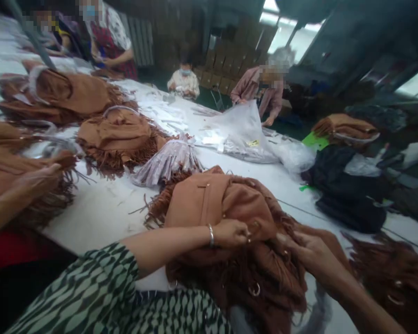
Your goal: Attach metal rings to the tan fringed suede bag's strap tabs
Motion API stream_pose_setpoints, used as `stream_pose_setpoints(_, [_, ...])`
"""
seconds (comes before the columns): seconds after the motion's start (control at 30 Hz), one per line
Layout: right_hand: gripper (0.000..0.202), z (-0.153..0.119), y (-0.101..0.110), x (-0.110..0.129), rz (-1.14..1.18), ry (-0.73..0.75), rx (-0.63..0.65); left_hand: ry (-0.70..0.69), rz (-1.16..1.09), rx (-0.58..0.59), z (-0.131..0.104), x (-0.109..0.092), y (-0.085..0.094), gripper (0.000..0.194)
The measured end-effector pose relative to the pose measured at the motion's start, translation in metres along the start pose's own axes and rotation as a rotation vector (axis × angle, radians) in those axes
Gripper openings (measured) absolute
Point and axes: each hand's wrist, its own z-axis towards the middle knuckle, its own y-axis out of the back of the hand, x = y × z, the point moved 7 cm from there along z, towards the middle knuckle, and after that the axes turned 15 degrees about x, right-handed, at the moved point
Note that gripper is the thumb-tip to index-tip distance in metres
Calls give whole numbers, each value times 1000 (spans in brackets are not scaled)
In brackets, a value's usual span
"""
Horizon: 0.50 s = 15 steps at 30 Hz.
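The left hand's (231, 233) fingers are curling closed on a brown fringed bag (191, 199); the right hand (304, 248) is pinching its edge, fingertips partly hidden in folds. The bag is lying under both hands, its underside blurring into dark fringe. Beyond them a white table (118, 208) is stretching away toward stacked cartons (226, 65). A yellow label (253, 143) is showing, its writing unreadable.
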Motion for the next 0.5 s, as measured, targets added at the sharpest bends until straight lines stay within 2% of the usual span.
stream_pose_setpoints(0.07, [58, 10, -19, -59, 40, -92, 15, 76, -31, 84, -18, 40, -13, 15])
stream_pose_setpoints(0.1, [64, 11, -27, -81, 48, -115, 21, 101, -45, 121, -24, 54, -17, 11])
stream_pose_setpoints(0.17, [70, 11, -37, -106, 77, -114, 10, 113, -94, 168, -32, 69, -21, 10])
stream_pose_setpoints(0.27, [59, 12, -37, -102, 195, -31, -57, 97, -248, 162, -34, 65, -15, 20])
stream_pose_setpoints(0.37, [43, 21, -35, -77, 434, 76, -94, 82, -395, 95, -33, 51, -3, 26])
stream_pose_setpoints(0.5, [42, 42, -36, -50, 681, 103, -137, 50, -519, 13, -34, 38, 13, 22])
